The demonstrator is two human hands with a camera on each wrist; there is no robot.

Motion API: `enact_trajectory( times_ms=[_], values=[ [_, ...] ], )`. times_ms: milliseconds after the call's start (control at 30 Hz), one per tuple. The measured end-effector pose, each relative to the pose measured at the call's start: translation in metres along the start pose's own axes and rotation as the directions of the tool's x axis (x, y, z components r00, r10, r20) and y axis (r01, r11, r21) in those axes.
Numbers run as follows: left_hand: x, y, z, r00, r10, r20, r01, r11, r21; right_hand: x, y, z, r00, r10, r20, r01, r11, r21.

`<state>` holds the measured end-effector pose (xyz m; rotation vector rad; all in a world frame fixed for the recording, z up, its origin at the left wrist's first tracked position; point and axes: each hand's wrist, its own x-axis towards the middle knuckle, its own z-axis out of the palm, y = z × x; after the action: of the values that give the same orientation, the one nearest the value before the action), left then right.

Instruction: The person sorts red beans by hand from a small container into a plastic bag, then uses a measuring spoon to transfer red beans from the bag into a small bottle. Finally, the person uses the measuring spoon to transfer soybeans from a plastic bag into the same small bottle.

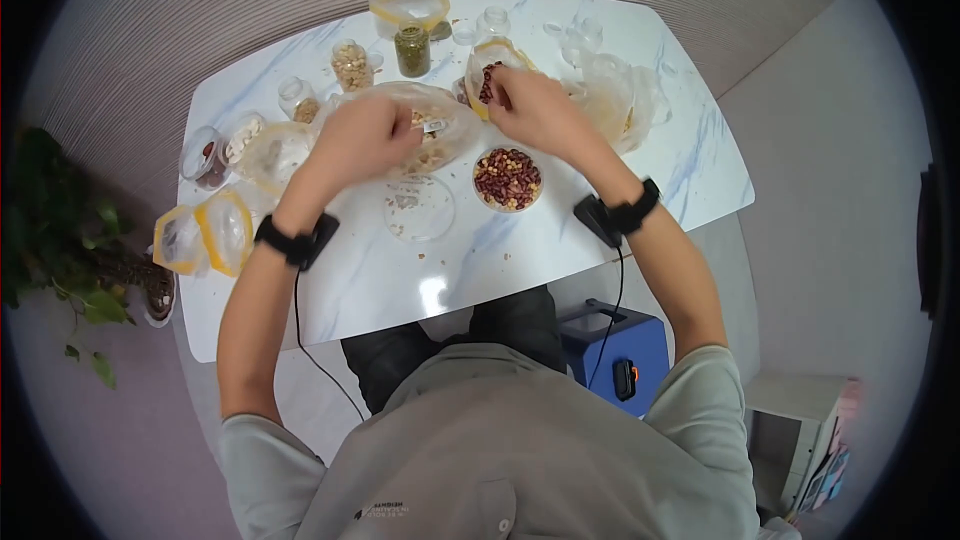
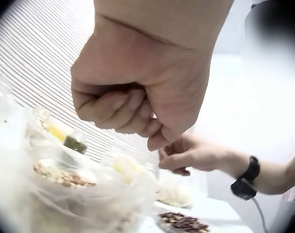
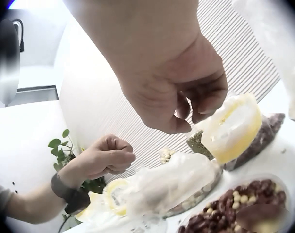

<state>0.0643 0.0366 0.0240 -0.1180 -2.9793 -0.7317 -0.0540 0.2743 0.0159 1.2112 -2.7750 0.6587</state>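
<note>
My left hand [image 1: 362, 142] is curled into a fist over a clear plastic bag [image 1: 450, 130] of pale nuts or beans; nothing shows in its grip. The same bag [image 2: 89, 204] appears below the fist in the left wrist view. My right hand [image 1: 540, 112] hovers at a yellow-edged bag [image 1: 478, 70] of dark red beans, fingers loosely bent. In the right wrist view its fingertips are close beside the bag's yellow rim [image 3: 256, 116], holding nothing visible. Between the hands stands a round clear tub [image 1: 508, 180] of mixed red and yellow beans.
A clear round lid [image 1: 418, 208] with scattered crumbs lies before the left hand. Behind stand a jar of green beans [image 1: 412, 52] and a jar of pale nuts [image 1: 352, 66]. More bags [image 1: 225, 230] lie left, and a crumpled bag [image 1: 615, 100] lies right.
</note>
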Motion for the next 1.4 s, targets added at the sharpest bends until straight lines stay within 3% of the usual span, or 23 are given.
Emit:
enact_trajectory(
  times_ms=[67, 167, 267, 467, 667, 800, 900, 1000, 1067, 1200, 1400],
  values=[
    [-0.031, 0.012, 0.001, 0.990, 0.053, 0.133, -0.046, 0.997, -0.058, -0.033, 0.009, 0.003, 1.000, -0.010, 0.022, 0.009, 0.999, 0.047],
    [-0.063, 0.025, 0.005, 0.941, 0.145, 0.307, -0.158, 0.987, 0.016, -0.069, 0.018, 0.007, 0.994, 0.017, 0.106, -0.019, 1.000, 0.021],
    [-0.067, 0.033, 0.017, 0.902, 0.227, 0.367, -0.245, 0.969, 0.002, -0.086, 0.031, 0.014, 0.992, 0.035, 0.122, -0.039, 0.999, 0.034],
    [-0.034, 0.043, 0.050, 0.907, 0.327, 0.266, -0.369, 0.920, 0.129, -0.097, 0.046, 0.032, 0.994, 0.025, 0.106, -0.043, 0.984, 0.174],
    [-0.009, 0.053, 0.076, 0.857, 0.354, 0.374, -0.420, 0.901, 0.108, -0.101, 0.048, 0.044, 0.999, 0.031, 0.036, -0.037, 0.982, 0.186],
    [-0.004, 0.054, 0.089, 0.865, 0.318, 0.388, -0.389, 0.914, 0.118, -0.107, 0.039, 0.040, 0.993, 0.075, 0.093, -0.093, 0.974, 0.207],
    [-0.006, 0.041, 0.096, 0.843, 0.450, 0.294, -0.464, 0.885, -0.025, -0.112, 0.036, 0.037, 0.986, 0.097, 0.134, -0.120, 0.977, 0.175],
    [-0.006, 0.037, 0.082, 0.801, 0.457, 0.386, -0.450, 0.886, -0.116, -0.121, 0.027, 0.032, 0.980, 0.139, 0.140, -0.172, 0.950, 0.262],
    [-0.001, 0.032, 0.075, 0.799, 0.480, 0.363, -0.438, 0.877, -0.196, -0.126, 0.018, 0.026, 0.990, 0.126, 0.069, -0.135, 0.978, 0.160],
    [0.005, 0.024, 0.078, 0.873, 0.440, 0.212, -0.373, 0.881, -0.291, -0.127, -0.006, 0.016, 0.989, 0.135, 0.053, -0.141, 0.982, 0.129],
    [-0.001, 0.019, 0.084, 0.880, 0.402, 0.253, -0.392, 0.915, -0.091, -0.123, -0.017, 0.039, 0.998, -0.016, 0.067, 0.001, 0.976, 0.219]
  ],
)
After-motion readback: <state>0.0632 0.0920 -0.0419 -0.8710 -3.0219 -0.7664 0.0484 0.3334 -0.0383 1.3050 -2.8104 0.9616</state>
